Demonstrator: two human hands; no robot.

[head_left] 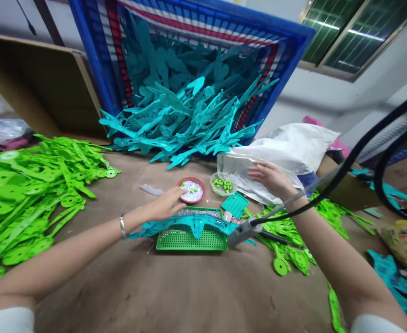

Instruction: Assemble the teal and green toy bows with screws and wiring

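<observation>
My left hand (166, 204), a bracelet on its wrist, hovers at the near-left rim of a small red basket (190, 202) of white bits and a few green pieces. Its fingers reach forward, somewhat apart, and nothing shows in them. To the right, my right hand (271, 178) is raised with spread fingers in front of a white bag (290, 145), holding nothing. Below and between the hands, a long teal plastic part (197, 225) lies across a green perforated tray (189, 243) with small metal pieces at its back. A grey powered hand tool (244, 232) touches or overlaps the part's right end.
A blue crate (286, 69) at the back spills teal parts (175, 115). Green parts (33, 185) pile at left, more (293, 249) at right. A pale bowl (214, 187) and teal small basket (235, 205) stand behind the tray. A black cable (342, 166) crosses my right forearm.
</observation>
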